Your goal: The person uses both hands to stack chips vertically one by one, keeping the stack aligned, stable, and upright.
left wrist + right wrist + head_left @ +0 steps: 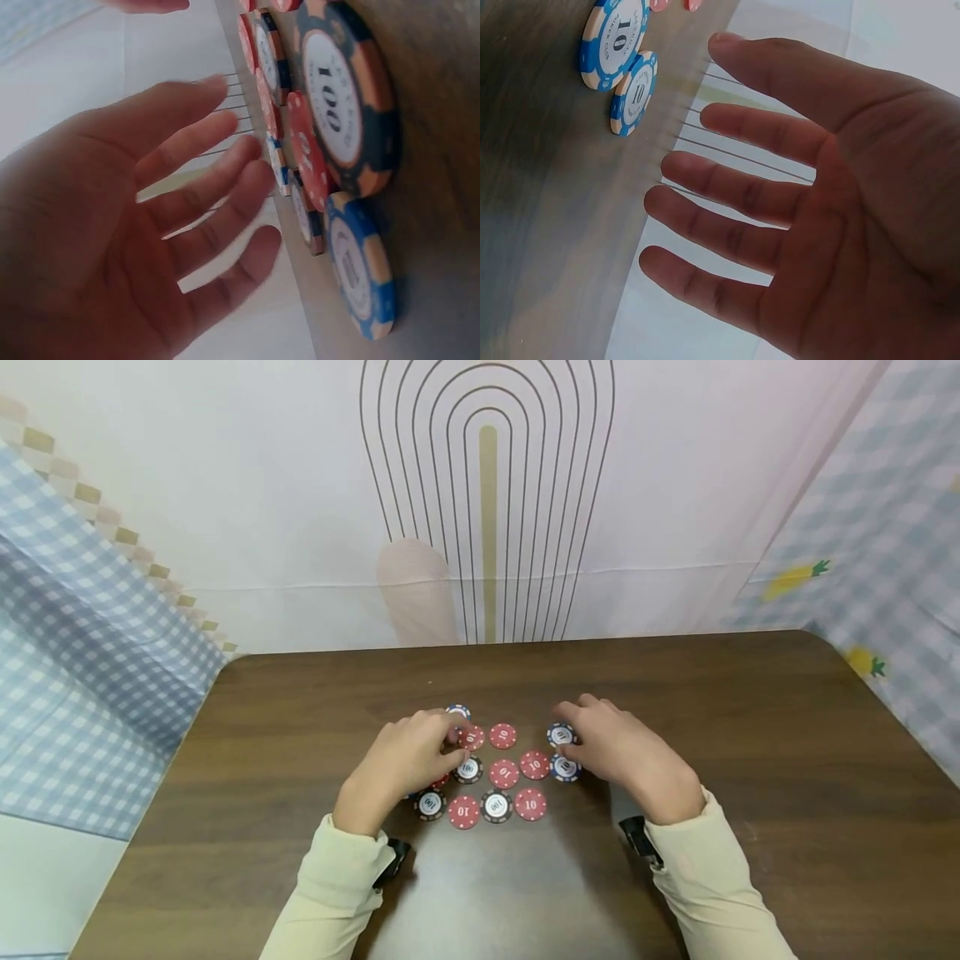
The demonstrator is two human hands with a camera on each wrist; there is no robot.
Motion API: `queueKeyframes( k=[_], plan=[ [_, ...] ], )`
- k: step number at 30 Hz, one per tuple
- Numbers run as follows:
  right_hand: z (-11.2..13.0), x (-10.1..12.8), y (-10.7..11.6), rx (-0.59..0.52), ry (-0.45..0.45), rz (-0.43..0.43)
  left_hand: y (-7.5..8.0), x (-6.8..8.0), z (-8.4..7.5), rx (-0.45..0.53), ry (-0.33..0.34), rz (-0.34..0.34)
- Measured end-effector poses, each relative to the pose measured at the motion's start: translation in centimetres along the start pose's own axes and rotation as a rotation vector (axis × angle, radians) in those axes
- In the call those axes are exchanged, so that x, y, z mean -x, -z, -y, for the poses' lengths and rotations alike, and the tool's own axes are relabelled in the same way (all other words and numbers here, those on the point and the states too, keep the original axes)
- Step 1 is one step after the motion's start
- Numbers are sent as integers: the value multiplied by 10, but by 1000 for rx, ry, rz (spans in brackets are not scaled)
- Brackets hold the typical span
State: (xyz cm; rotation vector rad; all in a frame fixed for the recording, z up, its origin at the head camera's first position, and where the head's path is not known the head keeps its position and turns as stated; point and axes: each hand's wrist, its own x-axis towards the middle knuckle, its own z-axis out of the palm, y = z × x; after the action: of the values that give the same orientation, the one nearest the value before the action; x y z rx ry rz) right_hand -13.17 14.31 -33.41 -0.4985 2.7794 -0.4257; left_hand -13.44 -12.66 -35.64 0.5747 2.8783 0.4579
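Red, black and blue poker chips lie flat on the wooden table, among them a red chip (503, 736), a black 100 chip (497, 806) and a red 10 chip (531, 804). Over the left part of the group hovers my left hand (411, 753), fingers relaxed and holding nothing; it hides some chips in the head view. The left wrist view shows a black 100 chip (334, 97) and a blue chip (352, 266) beside that hand. My right hand (618, 747), fingers spread and bare, is above two blue 10 chips (566, 767) at the group's right end.
The brown wooden table (780, 718) extends to both sides and in front of the chips. A white cloth (300, 510) with curved lines hangs along its back edge. Blue checked cloth (82, 635) hangs at the left, with more at the right.
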Motion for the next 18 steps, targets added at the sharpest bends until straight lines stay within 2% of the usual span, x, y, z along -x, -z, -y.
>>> queueKeyframes(
  k=[13,18],
  plan=[
    [6,-10,-7,3,41,2,7,-1,5,-1,-4,103],
    [9,-11,-14,18,38,45,1,0,2,39,-38,121]
  ],
)
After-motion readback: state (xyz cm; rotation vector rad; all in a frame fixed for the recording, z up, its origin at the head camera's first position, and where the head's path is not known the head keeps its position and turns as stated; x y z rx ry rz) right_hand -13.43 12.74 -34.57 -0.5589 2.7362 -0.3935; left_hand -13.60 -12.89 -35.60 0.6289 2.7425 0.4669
